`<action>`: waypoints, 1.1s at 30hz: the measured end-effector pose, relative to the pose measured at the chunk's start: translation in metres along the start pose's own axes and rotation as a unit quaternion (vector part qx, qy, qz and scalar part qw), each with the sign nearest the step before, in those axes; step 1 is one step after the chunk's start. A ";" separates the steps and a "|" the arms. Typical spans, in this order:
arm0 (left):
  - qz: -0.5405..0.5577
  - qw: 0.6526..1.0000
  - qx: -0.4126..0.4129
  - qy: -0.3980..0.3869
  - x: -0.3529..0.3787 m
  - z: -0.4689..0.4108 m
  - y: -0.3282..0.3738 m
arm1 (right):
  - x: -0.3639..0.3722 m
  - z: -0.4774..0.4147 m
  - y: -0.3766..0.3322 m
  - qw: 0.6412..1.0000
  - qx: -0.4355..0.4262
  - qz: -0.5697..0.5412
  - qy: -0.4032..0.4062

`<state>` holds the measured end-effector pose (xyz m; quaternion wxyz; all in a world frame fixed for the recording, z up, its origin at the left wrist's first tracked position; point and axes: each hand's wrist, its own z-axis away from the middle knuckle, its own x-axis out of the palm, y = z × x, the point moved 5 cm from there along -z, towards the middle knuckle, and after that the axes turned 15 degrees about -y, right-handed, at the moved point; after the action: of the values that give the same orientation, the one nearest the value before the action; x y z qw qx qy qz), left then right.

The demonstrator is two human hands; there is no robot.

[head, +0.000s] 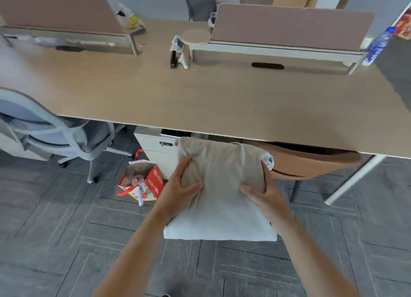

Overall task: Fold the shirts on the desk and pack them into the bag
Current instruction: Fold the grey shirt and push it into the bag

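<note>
Head view: the left hand (180, 185) and right hand (264, 192) hold a folded stack between them, off the desk (200, 96) and above the floor. A beige shirt (222, 170) lies uppermost, with a white shirt (222, 221) beneath it and extending back from the thumbs toward the wrists. On each hand the fingers (185, 163) lie close together along the side edge of the stack, with the thumb pressed onto the beige cloth, pinching the stack. The bag (142, 181) stands on the floor, outboard of the left fingers and lower, its mouth open and already partly filled. Hazards: the grip acts on the side edges only, so the centre is unsupported and may sag. The white layer nearest the wrists appears less firmly clamped and may slide out or unfold during the swing to the left. The stack looks wider than the bag mouth; forcing it in may buckle the folds or tip the soft-sided bag.
</note>
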<state>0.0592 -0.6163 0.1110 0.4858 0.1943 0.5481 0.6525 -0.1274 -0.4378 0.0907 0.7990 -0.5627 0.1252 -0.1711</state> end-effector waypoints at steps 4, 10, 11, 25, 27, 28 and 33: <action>0.034 0.999 -0.038 -0.004 0.043 -0.010 -0.076 | -0.005 -0.011 0.083 0.999 0.048 -0.014 -0.013; 0.040 0.997 -0.067 0.007 0.074 -0.072 -0.196 | -0.007 -0.085 0.206 0.996 0.086 -0.001 -0.020; 0.043 0.997 -0.069 0.010 0.078 -0.084 -0.217 | -0.008 -0.100 0.226 0.996 0.084 0.005 -0.019; 0.051 0.994 -0.067 0.067 0.089 -0.223 -0.395 | -0.021 -0.270 0.365 0.994 0.030 0.101 -0.015; 0.047 0.994 -0.073 0.066 0.088 -0.239 -0.414 | -0.018 -0.290 0.373 0.993 0.010 0.118 -0.024; 0.053 0.994 -0.072 0.064 0.089 -0.245 -0.424 | -0.016 -0.298 0.378 0.992 0.004 0.125 -0.028; 0.073 0.992 -0.055 0.087 0.092 -0.253 -0.454 | -0.006 -0.321 0.398 0.985 -0.037 0.163 -0.033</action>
<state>0.0105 -0.7048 -0.4071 0.3972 0.1493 0.5362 0.7297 -0.2056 -0.5872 -0.3920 0.7988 -0.5690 0.1950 -0.0147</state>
